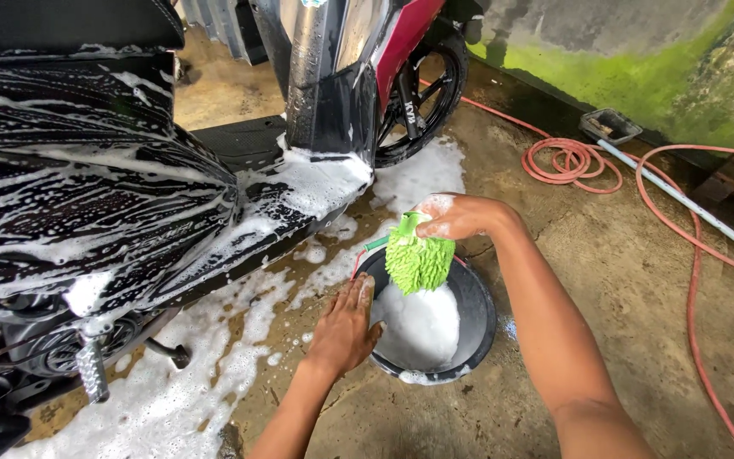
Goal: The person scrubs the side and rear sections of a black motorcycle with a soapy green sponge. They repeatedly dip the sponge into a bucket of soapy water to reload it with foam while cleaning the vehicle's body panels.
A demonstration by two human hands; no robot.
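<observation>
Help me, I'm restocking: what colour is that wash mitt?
Bright green wash mitt, seen best in the head view.

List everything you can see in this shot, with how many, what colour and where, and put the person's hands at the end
scooter: one, black with a red front panel, covered in soap suds, left and top
front wheel: one, black, top centre
bucket: one, black, holding white foam, on the floor at centre
wash mitt: one, bright green, shaggy, held above the bucket
hose: one, orange-red, coiled at upper right and running down the right side
pipe: one, pale, lying slantwise at right
tray: one, dark, by the wall at upper right
wall: one, grey with green growth, top right
floor: wet concrete, suds spread beneath the scooter
left hand: resting on the bucket's left rim
right hand: soapy, gripping the wash mitt
</observation>
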